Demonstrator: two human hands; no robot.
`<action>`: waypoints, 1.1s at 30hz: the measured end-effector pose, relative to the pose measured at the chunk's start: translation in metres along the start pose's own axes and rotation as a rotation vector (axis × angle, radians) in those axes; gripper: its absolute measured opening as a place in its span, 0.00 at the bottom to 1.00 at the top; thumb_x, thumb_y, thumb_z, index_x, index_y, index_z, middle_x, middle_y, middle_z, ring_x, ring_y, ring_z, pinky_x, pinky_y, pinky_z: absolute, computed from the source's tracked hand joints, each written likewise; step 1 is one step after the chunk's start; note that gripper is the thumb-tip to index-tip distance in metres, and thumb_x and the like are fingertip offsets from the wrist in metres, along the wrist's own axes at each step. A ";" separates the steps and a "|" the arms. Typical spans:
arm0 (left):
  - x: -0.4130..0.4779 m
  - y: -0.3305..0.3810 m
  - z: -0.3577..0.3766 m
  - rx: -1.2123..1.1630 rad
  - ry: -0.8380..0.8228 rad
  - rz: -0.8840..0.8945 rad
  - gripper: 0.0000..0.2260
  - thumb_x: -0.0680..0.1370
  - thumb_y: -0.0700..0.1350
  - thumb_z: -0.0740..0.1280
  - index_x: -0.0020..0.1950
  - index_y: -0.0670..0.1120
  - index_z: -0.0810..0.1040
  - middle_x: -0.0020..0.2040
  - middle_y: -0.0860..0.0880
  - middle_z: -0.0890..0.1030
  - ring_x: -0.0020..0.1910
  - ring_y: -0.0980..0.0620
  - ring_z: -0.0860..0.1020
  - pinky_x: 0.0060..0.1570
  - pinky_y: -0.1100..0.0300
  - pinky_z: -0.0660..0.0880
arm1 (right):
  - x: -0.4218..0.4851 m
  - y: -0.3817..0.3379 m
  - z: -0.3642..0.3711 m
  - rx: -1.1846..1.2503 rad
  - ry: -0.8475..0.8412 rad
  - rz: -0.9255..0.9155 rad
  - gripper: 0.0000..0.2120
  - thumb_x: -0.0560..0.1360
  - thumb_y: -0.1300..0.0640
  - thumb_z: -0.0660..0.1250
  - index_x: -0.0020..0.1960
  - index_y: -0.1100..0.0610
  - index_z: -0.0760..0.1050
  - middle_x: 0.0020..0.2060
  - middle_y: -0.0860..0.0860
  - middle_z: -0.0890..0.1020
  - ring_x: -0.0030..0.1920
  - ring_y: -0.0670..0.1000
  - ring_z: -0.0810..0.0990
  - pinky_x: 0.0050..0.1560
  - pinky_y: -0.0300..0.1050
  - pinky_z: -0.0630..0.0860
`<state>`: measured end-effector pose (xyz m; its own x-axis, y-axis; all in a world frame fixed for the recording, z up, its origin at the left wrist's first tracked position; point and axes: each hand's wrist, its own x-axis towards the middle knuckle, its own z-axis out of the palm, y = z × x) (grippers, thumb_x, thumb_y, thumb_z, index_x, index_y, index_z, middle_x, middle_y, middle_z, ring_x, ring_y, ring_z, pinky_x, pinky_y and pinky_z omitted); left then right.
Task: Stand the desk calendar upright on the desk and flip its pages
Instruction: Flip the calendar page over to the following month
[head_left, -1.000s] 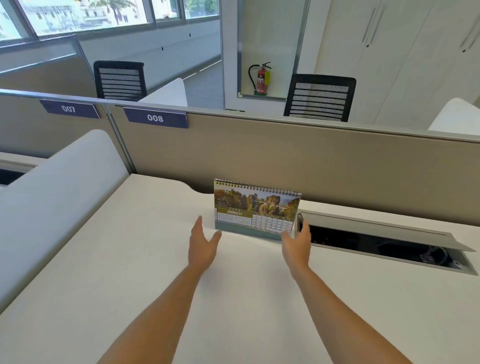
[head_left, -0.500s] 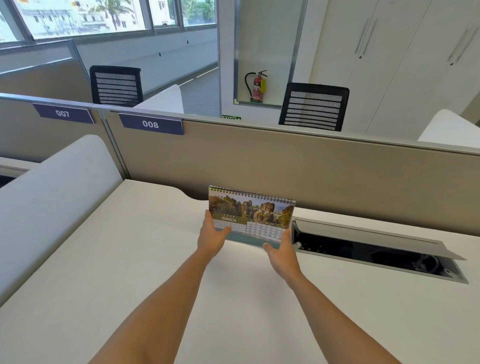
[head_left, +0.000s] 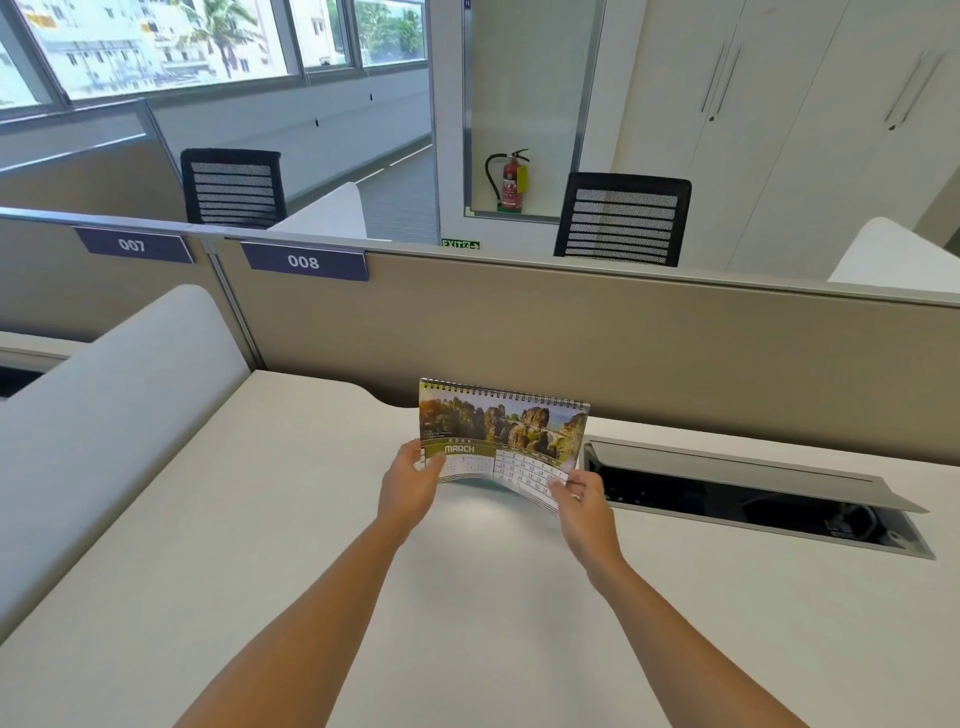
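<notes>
A spiral-bound desk calendar (head_left: 501, 426) stands upright on the white desk (head_left: 291, 519), near the beige partition. Its front page shows a rocky landscape photo and the month MARCH. My left hand (head_left: 408, 483) pinches the lower left corner of that page. My right hand (head_left: 584, 493) pinches its lower right corner. The bottom edge of the page is lifted off the calendar's base and bows toward me. The spiral binding runs along the top.
An open cable tray (head_left: 753, 499) with a raised grey lid is sunk into the desk just right of the calendar. The beige partition (head_left: 571, 338) with labels 007 and 008 runs behind. A white curved side divider (head_left: 114, 395) borders the desk's left.
Both hands moved from open beside the calendar to gripping its lower corners. The front page's bottom edge has since lifted away from the base toward me.
</notes>
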<state>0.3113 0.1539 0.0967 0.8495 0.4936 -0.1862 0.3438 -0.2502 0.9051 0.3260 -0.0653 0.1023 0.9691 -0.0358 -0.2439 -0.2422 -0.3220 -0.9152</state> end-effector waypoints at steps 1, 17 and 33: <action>-0.002 0.003 -0.007 0.005 0.023 -0.019 0.18 0.80 0.54 0.61 0.68 0.49 0.71 0.65 0.45 0.78 0.59 0.44 0.78 0.55 0.50 0.79 | -0.001 -0.004 -0.005 0.077 -0.013 0.039 0.13 0.81 0.47 0.59 0.60 0.54 0.70 0.59 0.54 0.80 0.50 0.48 0.78 0.40 0.38 0.72; 0.004 0.114 -0.047 -0.261 -0.264 0.140 0.37 0.77 0.67 0.33 0.73 0.56 0.69 0.75 0.49 0.68 0.76 0.44 0.60 0.74 0.39 0.49 | 0.019 -0.106 -0.057 0.108 -0.278 -0.185 0.38 0.70 0.25 0.47 0.72 0.44 0.69 0.72 0.43 0.68 0.69 0.45 0.65 0.70 0.53 0.58; 0.030 0.032 -0.016 -0.020 -0.066 -0.018 0.30 0.81 0.52 0.60 0.79 0.47 0.52 0.80 0.45 0.57 0.76 0.41 0.59 0.72 0.45 0.61 | 0.019 0.001 -0.025 -0.265 -0.153 -0.036 0.42 0.78 0.47 0.66 0.80 0.50 0.40 0.80 0.50 0.50 0.78 0.56 0.53 0.75 0.62 0.53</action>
<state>0.3410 0.1737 0.1257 0.8682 0.4415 -0.2265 0.3515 -0.2250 0.9088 0.3450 -0.0899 0.1049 0.9539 0.1166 -0.2764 -0.1678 -0.5564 -0.8138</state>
